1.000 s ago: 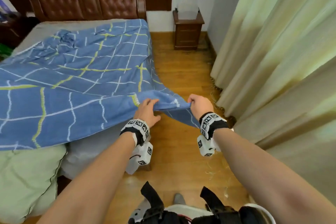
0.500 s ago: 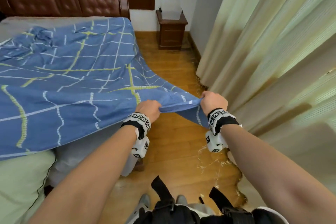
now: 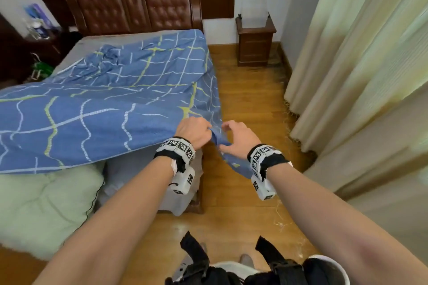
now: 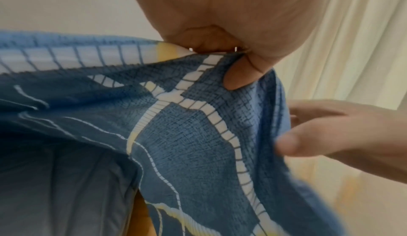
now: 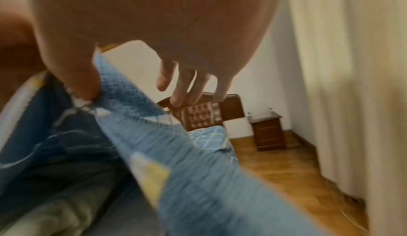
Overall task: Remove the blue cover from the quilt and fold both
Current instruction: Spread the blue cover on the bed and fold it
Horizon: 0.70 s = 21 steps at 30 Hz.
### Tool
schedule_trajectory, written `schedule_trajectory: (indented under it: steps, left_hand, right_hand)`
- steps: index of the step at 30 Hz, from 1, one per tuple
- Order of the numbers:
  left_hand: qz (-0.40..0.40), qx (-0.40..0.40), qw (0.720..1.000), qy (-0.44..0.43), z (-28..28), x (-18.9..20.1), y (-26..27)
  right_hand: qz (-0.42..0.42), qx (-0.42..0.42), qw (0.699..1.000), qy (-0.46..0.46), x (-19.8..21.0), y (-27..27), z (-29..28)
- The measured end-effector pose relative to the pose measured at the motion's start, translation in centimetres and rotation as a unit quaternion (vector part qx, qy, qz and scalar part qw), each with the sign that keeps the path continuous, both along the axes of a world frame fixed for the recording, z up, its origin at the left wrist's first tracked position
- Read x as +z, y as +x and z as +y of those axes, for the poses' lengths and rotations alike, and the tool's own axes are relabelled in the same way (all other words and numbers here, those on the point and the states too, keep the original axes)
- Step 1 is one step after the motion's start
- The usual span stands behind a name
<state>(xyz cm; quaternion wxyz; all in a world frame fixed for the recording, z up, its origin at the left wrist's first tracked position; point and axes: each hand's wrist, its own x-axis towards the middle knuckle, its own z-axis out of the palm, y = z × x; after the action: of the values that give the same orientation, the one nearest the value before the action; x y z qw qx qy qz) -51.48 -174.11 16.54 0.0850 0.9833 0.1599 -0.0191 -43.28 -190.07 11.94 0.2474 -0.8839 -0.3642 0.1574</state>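
The blue cover [image 3: 104, 111] with white and yellow grid lines lies spread over the bed, and its near edge is lifted off the mattress. My left hand [image 3: 207, 133] grips that edge close to the corner, thumb under the cloth in the left wrist view [image 4: 224, 56]. My right hand [image 3: 228, 136] is right beside it with fingers spread and straight [image 5: 182, 93]. Only its thumb touches the cover [image 5: 176, 170]. The cover's corner hangs loose below my right wrist. The pale green quilt [image 3: 41, 203] lies bunched at the bed's near left, partly under the cover.
A dark wooden headboard [image 3: 143, 7] stands at the far end and a wooden nightstand [image 3: 254, 39] in the corner. Pale curtains [image 3: 359, 65] hang along the right. A strip of wooden floor [image 3: 243, 104] runs between bed and curtains. Clutter sits at the far left.
My hands have come close together. The right hand has let go of the cover's edge and spread its fingers, and the corner now hangs down. The left hand keeps its grip.
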Motion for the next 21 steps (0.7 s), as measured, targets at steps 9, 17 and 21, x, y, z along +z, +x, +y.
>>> schedule_trajectory:
  steps: [9,17,21]
  left_hand:
    - [0.002,0.064,0.991,-0.114,1.7,-1.5,-5.7]
    - [-0.017,0.071,0.987,-0.140,3.0,-0.7,-5.9]
    - [-0.018,0.019,0.992,-0.123,5.5,-1.1,-6.6]
  right_hand:
    - [-0.071,0.113,0.991,0.008,-0.8,-2.6,4.1]
    - [-0.107,0.078,0.990,-0.051,0.2,-4.3,6.8]
    - [-0.097,0.016,0.992,-0.078,0.2,-5.4,8.7]
